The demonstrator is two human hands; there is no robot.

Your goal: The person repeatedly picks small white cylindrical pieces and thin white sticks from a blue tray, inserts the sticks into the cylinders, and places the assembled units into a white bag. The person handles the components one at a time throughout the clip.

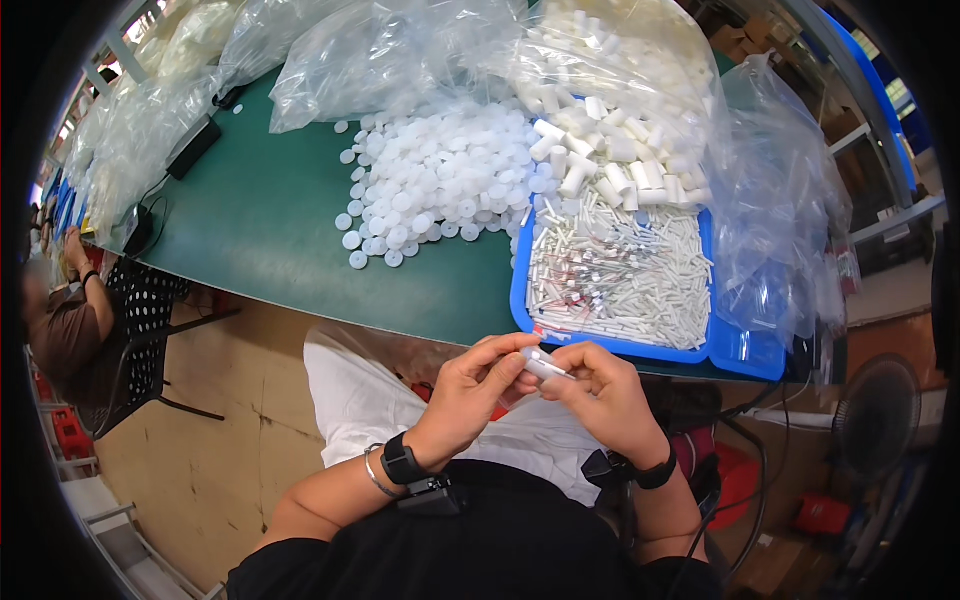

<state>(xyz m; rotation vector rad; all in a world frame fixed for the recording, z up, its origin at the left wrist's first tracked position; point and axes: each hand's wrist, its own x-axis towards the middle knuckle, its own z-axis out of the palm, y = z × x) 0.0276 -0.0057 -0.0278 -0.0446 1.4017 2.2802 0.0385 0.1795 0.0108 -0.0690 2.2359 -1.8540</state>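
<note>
In front of my lap, at the near edge of the table, both my hands are together around a small white cylinder (538, 361). My left hand (465, 390) is closed, gripping it between thumb and fingers. My right hand (612, 398) is closed at its right end, where a thin white piece shows between the fingertips; whether it is separate from the cylinder I cannot tell. Just beyond the hands stands a blue tray (519, 297) full of thin white sticks (630, 270), some with reddish and silvery bits among them.
Loose white cylinders (620, 178) spill from a clear plastic bag (640, 60) behind the tray. Left of them, translucent white discs (430, 190) are heaped on the green table (270, 220). More clear bags (770, 210) hang at right. Another person (75, 320) sits at far left; a fan (877, 415) stands at right.
</note>
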